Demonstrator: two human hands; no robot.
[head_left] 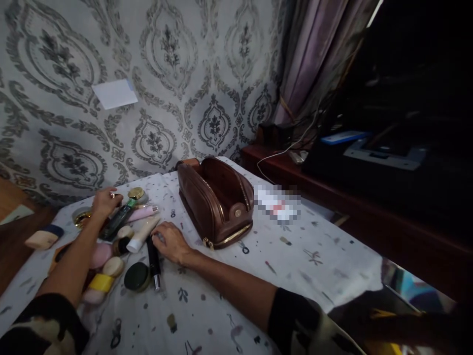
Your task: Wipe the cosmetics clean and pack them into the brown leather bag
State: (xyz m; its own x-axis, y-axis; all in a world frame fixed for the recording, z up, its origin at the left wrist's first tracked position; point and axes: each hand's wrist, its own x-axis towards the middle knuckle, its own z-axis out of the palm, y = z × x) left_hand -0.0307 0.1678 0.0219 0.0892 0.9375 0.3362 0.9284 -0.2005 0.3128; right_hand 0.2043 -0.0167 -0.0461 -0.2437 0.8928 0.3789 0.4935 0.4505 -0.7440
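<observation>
My left hand is at the back of a pile of cosmetics, beside a round gold compact and a dark green bottle; its fingers are curled, and what they hold, if anything, is hidden. My right hand rests at the pile's right side, fingers bent by the top of a black tube and the end of a cream tube; a grip cannot be made out. A pink tube lies between the hands. The brown leather bag stands unzipped to the right of them.
Nearer me lie a dark round jar, a yellow item and a pink one. A beige and navy item sits at the left edge. Right of the bag is a blurred white packet; a cable hangs behind.
</observation>
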